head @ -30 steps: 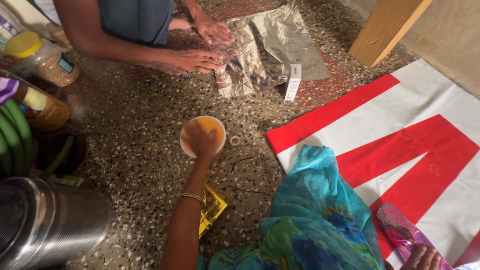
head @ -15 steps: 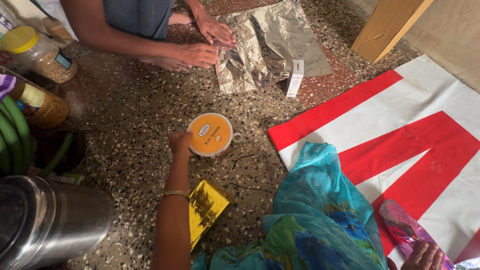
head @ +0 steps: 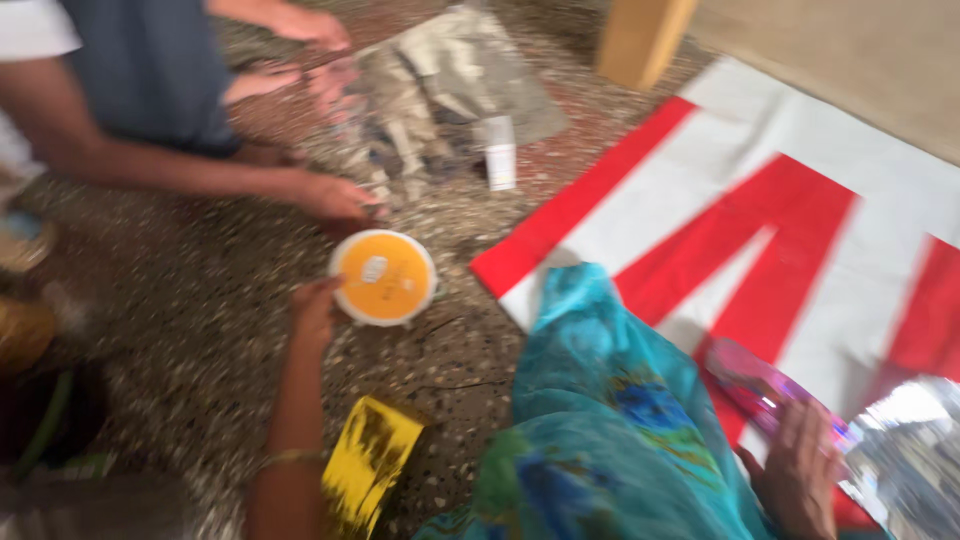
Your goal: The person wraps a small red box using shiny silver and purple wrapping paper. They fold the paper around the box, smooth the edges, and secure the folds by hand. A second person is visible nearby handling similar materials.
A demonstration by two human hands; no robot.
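My left hand (head: 315,312) holds the edge of a round orange lid with a white rim (head: 384,278), lifted a little above the speckled floor. My right hand (head: 795,470) rests at the lower right, fingers laid on a pink shiny packet (head: 765,388) that lies on a red and white mat (head: 800,200). My knee under blue-green cloth (head: 590,420) sits between the two hands. The frame is blurred.
Another person crouches at the top left, one hand (head: 335,195) on the floor near the lid, the other by crumpled foil sheets (head: 440,95). A small white box (head: 499,152) stands beside the foil. A yellow packet (head: 368,460) lies by my left forearm. A wooden leg (head: 640,35) rises behind.
The view swung left and blurred. My left hand turned the orange lid face up and shifted it toward the other person's hand. My right hand and the pink packet came into fuller view.
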